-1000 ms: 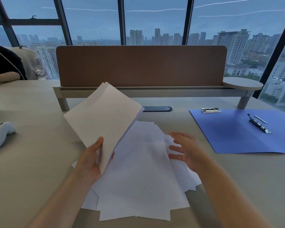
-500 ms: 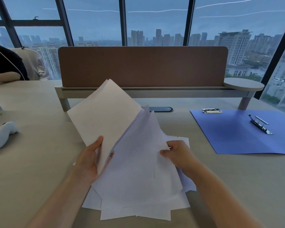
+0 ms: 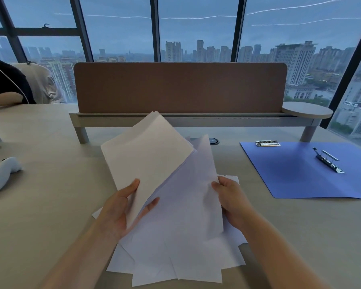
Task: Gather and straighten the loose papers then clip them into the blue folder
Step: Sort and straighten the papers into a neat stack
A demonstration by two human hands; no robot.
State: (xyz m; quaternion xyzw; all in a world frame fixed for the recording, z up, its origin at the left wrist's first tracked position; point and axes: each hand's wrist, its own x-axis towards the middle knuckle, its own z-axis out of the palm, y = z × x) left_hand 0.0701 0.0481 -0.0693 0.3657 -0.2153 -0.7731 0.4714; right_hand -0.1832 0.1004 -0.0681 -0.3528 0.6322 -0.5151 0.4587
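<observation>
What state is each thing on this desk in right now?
Left hand: grips a gathered stack.
Gathered stack: lifted, tilted up.
Right hand: pinches one sheet.
Sheet: raised off the pile.
Loose papers: scattered flat, askew.
Blue folder: open, flat, no papers in it.
Folder clip: lever raised.
White controller: lying untouched.

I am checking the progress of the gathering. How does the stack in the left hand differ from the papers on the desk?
The stack is lifted and tilted, gripped by the left hand; the papers on the desk lie flat. The stack's edges are nearly aligned; the desk papers are fanned at different angles, and the right hand is lifting one. Both are plain white sheets.
</observation>
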